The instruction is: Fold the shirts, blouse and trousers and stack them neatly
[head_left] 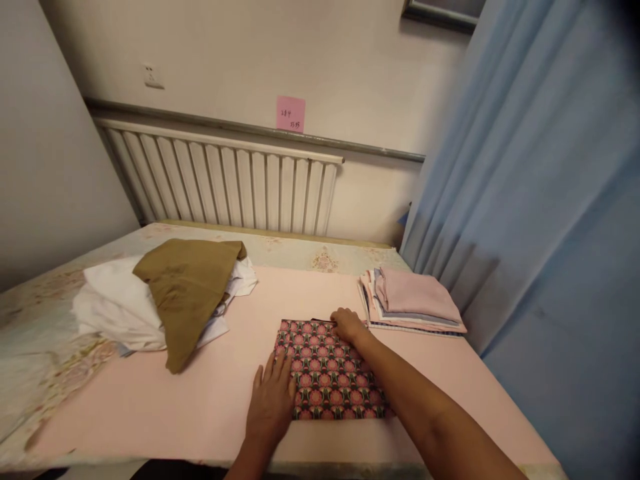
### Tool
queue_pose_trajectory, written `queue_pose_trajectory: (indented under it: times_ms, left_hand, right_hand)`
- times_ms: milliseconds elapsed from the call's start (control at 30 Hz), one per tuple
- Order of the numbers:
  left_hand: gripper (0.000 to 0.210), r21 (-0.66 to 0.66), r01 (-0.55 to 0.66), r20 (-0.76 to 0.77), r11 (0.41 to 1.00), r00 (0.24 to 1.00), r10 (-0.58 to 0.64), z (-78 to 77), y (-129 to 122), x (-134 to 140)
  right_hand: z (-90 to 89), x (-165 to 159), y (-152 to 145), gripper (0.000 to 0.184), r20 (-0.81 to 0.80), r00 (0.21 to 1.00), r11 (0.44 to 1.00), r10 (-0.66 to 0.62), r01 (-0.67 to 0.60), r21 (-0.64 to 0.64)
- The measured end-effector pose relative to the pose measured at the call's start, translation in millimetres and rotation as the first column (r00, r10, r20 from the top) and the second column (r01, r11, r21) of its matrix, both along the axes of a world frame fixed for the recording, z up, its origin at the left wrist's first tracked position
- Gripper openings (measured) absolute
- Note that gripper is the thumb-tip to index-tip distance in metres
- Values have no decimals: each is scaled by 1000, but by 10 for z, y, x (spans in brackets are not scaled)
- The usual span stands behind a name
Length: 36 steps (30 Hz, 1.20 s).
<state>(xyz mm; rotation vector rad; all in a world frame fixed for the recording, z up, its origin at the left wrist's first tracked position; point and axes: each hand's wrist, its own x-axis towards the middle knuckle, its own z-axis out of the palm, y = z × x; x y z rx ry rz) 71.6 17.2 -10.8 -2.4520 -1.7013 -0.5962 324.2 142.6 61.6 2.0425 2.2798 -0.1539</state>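
Observation:
A folded cloth with a pink flower pattern on a dark ground [327, 373] lies flat in front of me. My left hand [273, 397] rests along its left edge, fingers stretched out and touching the fabric. At the top right corner, my right hand [349, 325] has its fingers curled over the far edge of the cloth, closed on it. My right forearm covers the cloth's right side. A small dark strip shows at the top edge beside the right fingers.
A pink sheet [165, 413] covers much of the bed. To the left sits a loose heap of white clothes [120, 300] under a brown garment [193, 287]. A folded stack [417, 300] stands at the right near the blue curtain [530, 200]. A radiator [235, 180] runs behind.

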Motion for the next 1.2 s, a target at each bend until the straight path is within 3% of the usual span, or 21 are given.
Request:
queue_pose_trajectory:
  times_ms: [167,333,433,567,667,733,767,833,933,1000,1033,1100,1200]
  left_hand:
    - [47,42,-3,43,999,999,1,-70,8,-17]
    - [50,45,-64,161,997,985,56,-112,19,-35]
    - [52,3,-119,275,993,955,113,-54,21,-47]
    - [50,-72,-143,476,987,865,160,16,24,-91]
    - [50,-140,-159,623,977,753,212,34,30,-155]
    - [51,-219,-163,724,962,634,273,58,30,-213]
    - [50,-275,-141,774,951,554,306,77,25,-244]
    - [48,-387,-33,862,922,343,374,124,4,-305]
    - [50,-451,212,888,867,15,459,180,-59,-380]
    - [51,-473,323,853,820,-67,518,194,-102,-408]
    - [48,-500,350,837,792,-43,546,196,-119,-414]
    - [40,-591,309,803,745,129,582,199,-139,-410]
    - [29,-666,134,718,734,384,581,217,-156,-366]
  right_hand:
    - [67,-76,134,27,60,998,991,-15,23,-133]
    - [254,-109,-49,11,24,997,997,74,-73,-36]
    - [572,-118,-163,14,0,993,990,119,-119,80]
    - [1228,-166,-287,20,-21,985,954,172,-161,251]
    - [1671,-224,-515,23,-26,975,903,221,-194,382]
    - [1784,-261,-762,24,-13,964,844,267,-228,485]
    - [1757,-276,-904,24,-3,957,814,289,-244,528]
    - [1511,-287,-1196,26,14,951,773,308,-259,579]
    - [750,-252,-1577,25,39,955,783,293,-264,563]
    - [152,-202,-1762,19,59,945,789,323,-303,535]
    - [-118,-176,-1834,17,57,935,785,350,-326,527]
    - [-525,-130,-1942,16,13,945,779,326,-276,563]
    - [-760,-91,-2027,15,-78,962,767,261,-158,622]
